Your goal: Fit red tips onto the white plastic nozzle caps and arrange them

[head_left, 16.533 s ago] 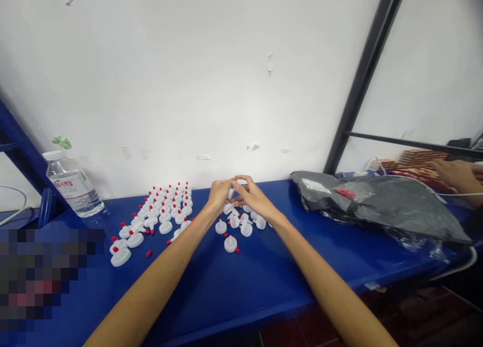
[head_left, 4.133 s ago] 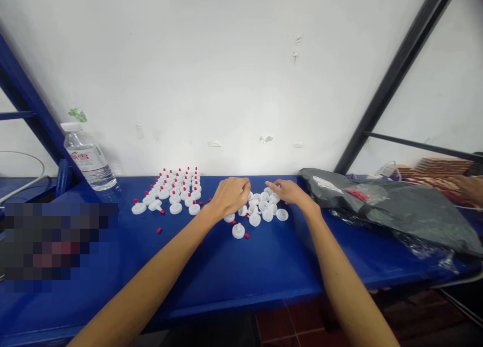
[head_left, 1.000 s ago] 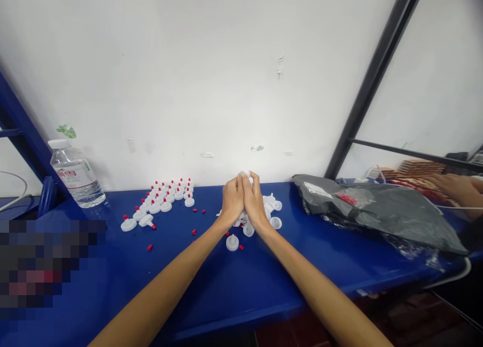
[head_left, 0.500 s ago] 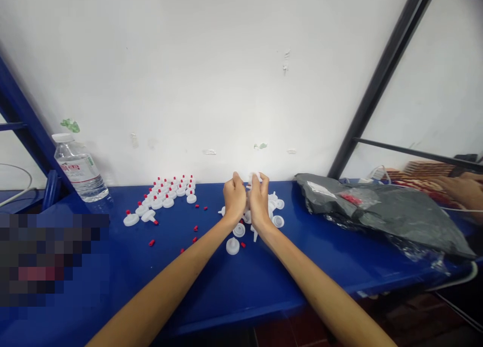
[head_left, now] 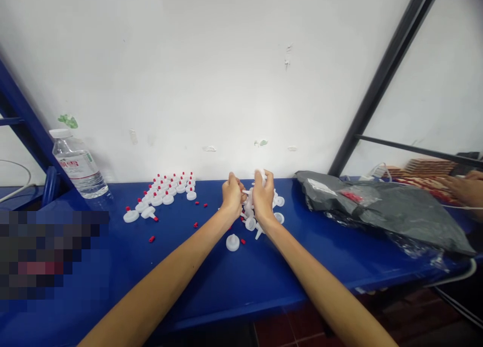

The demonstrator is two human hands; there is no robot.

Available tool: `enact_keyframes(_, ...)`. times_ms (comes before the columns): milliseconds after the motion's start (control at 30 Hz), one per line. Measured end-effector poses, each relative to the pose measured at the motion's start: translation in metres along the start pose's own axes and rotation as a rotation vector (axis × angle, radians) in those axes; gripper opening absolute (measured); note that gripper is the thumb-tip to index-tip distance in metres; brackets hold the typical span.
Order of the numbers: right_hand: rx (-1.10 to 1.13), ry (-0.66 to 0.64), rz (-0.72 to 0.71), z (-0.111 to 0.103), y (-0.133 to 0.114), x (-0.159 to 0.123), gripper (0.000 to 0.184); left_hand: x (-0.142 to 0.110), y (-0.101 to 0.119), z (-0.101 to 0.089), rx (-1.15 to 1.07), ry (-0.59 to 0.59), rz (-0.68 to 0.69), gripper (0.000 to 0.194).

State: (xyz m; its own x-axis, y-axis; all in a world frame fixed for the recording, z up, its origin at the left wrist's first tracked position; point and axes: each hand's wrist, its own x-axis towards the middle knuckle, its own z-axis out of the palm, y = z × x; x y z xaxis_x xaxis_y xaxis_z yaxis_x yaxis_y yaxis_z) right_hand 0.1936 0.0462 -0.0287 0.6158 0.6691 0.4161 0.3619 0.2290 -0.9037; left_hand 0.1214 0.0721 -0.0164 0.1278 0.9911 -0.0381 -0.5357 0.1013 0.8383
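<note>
Above a pile of white spout caps [head_left: 250, 223], my right hand [head_left: 264, 196] is closed round a white spout cap [head_left: 260, 174]. A narrow white spout points out of that hand toward the left. Beside it, my left hand [head_left: 232, 196] has its fingers curled together; what they pinch, if anything, is hidden. One white cap [head_left: 233, 243] stands spout up in front of the pile, near a small red tip [head_left: 243, 241]. Left of my hands, several white caps with red tips [head_left: 168, 199] stand in rows, and one such cap [head_left: 148, 212] lies tipped over.
Loose red tips [head_left: 151, 239] lie on the blue table [head_left: 226, 296]. At left stands a water bottle [head_left: 79, 165]. A grey plastic bag [head_left: 392, 211] covers the right side, below a dark metal post [head_left: 381, 85]. Another person's hand [head_left: 468, 188] shows at far right.
My hands have moved slightly apart, with a white spout now visible between them. Some caps in the pile beneath have shifted.
</note>
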Motion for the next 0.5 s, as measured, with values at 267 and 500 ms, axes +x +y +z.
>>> enact_keyframes(267, -0.127, -0.055, -0.045, -0.002, 0.007, 0.007, 0.056, 0.004, 0.01, -0.004, -0.142, -0.02, -0.119, 0.04)
enact_keyframes(500, -0.375, -0.257, -0.129, -0.024, -0.002, 0.025, 0.038, 0.004, 0.014, -0.007, -0.184, -0.014, -0.119, 0.039)
